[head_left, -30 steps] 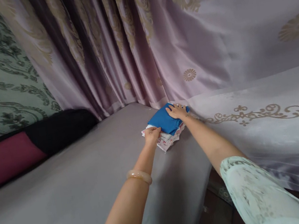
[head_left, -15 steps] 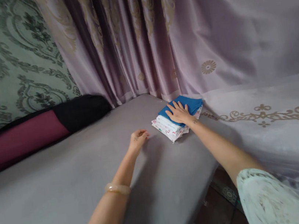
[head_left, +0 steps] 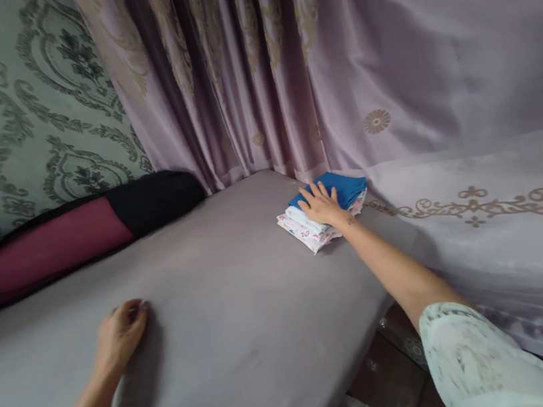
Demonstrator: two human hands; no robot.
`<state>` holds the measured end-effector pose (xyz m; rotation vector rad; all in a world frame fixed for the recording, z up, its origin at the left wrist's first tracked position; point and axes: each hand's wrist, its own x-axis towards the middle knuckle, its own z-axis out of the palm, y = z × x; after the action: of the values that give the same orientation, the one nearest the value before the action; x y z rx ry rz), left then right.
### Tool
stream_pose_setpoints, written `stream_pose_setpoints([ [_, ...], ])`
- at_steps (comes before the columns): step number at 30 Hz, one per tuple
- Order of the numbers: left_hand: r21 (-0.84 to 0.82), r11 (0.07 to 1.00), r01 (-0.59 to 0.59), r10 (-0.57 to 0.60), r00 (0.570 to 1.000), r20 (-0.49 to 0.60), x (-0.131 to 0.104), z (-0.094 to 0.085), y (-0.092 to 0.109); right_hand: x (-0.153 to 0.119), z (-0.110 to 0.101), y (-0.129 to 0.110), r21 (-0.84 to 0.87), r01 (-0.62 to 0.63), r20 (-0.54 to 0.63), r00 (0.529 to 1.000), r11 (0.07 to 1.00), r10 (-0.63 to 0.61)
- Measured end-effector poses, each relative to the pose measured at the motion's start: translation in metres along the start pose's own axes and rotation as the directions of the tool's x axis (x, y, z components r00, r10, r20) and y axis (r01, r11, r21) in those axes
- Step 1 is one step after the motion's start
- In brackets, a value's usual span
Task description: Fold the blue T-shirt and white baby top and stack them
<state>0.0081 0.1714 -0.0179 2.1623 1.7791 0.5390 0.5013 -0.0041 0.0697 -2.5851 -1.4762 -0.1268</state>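
Observation:
Spread flat, my right hand (head_left: 321, 206) rests on a folded blue cloth (head_left: 347, 185) with its fingers apart. The blue cloth tops a small stack of folded fabrics. Beneath it are white folded cloths (head_left: 310, 219) with a small pink floral print, their edges slightly uneven. My left hand (head_left: 122, 333) is well to the left, just over the grey bed sheet (head_left: 225, 304). Its fingers are curled in and I see nothing held in them; the palm side is hidden.
A long black and maroon bolster-like bundle (head_left: 64, 236) lies along the patterned wall at the left. Purple curtains (head_left: 235, 87) with gold motifs hang behind and to the right of the bed. The bed's edge drops to a dark tiled floor (head_left: 389, 375) at lower right.
My left hand has moved left and toward me, away from the stack, over the sheet. My right hand stays on the blue cloth. The view has shifted slightly.

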Motion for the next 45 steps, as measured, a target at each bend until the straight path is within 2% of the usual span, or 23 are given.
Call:
stream_pose_setpoints([
  [3,0.186,0.983,0.002,0.01,0.998,-0.067,-0.006,-0.011,-0.04,-0.013,0.002,-0.019,-0.026,0.124,0.008,0.992,0.992,-0.124],
  [5,0.224,0.975,0.015,0.005,0.996,-0.087,-0.012,-0.013,-0.055,-0.02,0.007,-0.028,-0.062,0.173,0.03,0.985,0.983,-0.171],
  [7,0.253,0.967,0.026,-0.004,0.996,-0.088,-0.017,-0.013,-0.061,-0.023,0.013,-0.032,-0.105,0.185,0.025,0.983,0.977,-0.183],
  [12,0.372,0.928,0.021,0.015,0.996,-0.093,-0.021,-0.007,-0.056,-0.02,0.021,-0.03,-0.165,0.184,0.013,0.983,0.969,-0.185],
  [18,0.376,0.926,-0.029,0.07,0.993,-0.096,-0.034,-0.012,-0.033,-0.013,0.021,-0.022,-0.226,0.201,0.048,0.98,0.953,-0.195],
  [19,0.371,0.928,-0.034,0.075,0.993,-0.096,-0.035,-0.014,-0.029,-0.011,0.022,-0.023,-0.224,0.203,0.034,0.979,0.953,-0.2],
  [21,0.349,0.937,-0.025,0.065,0.993,-0.103,-0.037,-0.016,-0.023,-0.005,0.029,-0.029,-0.222,0.211,-0.083,0.969,0.952,-0.234],
  [23,0.316,0.949,-0.007,0.044,0.993,-0.109,-0.037,-0.018,-0.021,0.0,0.041,-0.042,-0.199,0.288,-0.196,0.925,0.937,-0.326],
  [25,0.305,0.952,0.0,0.038,0.992,-0.116,-0.037,-0.019,-0.021,0.005,0.061,-0.062,-0.129,0.368,-0.268,0.881,0.921,-0.389],
  [28,0.319,0.948,0.004,0.042,0.99,-0.137,-0.038,-0.019,-0.022,0.011,0.098,-0.103,-0.002,0.533,-0.245,0.82,0.846,-0.517],
  [31,0.344,0.939,-0.005,0.065,0.984,-0.164,-0.037,-0.019,-0.025,0.012,0.13,-0.159,0.11,0.606,-0.186,0.791,0.788,-0.583],
  [33,0.356,0.934,-0.013,0.078,0.982,-0.17,-0.036,-0.019,-0.027,0.005,0.142,-0.202,0.192,0.634,-0.15,0.773,0.749,-0.616],
  [36,0.363,0.931,-0.022,0.09,0.981,-0.171,-0.036,-0.018,-0.03,-0.02,0.143,-0.265,0.297,0.681,-0.174,0.728,0.67,-0.663],
  [39,0.347,0.938,-0.024,0.089,0.981,-0.175,-0.037,-0.017,-0.031,-0.05,0.137,-0.315,0.357,0.732,-0.213,0.668,0.58,-0.713],
  [41,0.314,0.949,-0.031,0.09,0.981,-0.175,-0.036,-0.017,-0.032,-0.066,0.134,-0.336,0.367,0.739,-0.228,0.661,0.565,-0.715],
  [43,0.254,0.965,-0.066,0.107,0.982,-0.154,-0.033,-0.021,-0.036,-0.077,0.133,-0.348,0.348,0.747,-0.228,0.653,0.566,-0.722],
  [45,0.137,0.984,-0.118,0.128,0.989,-0.07,-0.028,-0.031,-0.045,-0.084,0.133,-0.352,0.318,0.751,-0.225,0.653,0.579,-0.723],
])
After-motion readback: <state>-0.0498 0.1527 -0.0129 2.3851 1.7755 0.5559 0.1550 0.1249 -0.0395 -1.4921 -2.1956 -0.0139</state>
